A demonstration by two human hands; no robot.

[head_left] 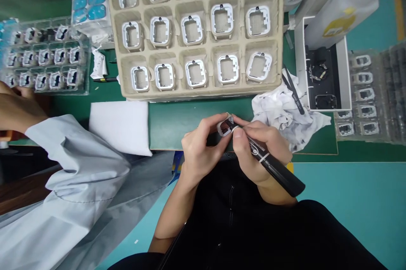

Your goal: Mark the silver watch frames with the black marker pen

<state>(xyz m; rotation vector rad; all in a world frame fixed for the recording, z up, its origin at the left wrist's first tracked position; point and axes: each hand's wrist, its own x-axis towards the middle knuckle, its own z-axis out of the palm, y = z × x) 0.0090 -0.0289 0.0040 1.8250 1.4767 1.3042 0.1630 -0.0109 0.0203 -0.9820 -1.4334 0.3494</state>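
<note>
My left hand (201, 145) pinches a small white square frame (224, 127) at the table's near edge. In my right hand (256, 147) is a black marker pen (272, 164), gripped so that its tip touches the frame. Behind my hands lies a beige pulp tray (279, 33) with several matching white frames seated in its pockets; one pocket at the top right looks bare.
A co-worker's light-blue sleeve (79, 177) and hand (15, 107) reach in from the left, near a clear tray of small parts (44, 56). Crumpled white cloth (285, 113), a white box (323, 71) and another clear parts tray (371, 92) sit right. White paper (120, 126) lies left.
</note>
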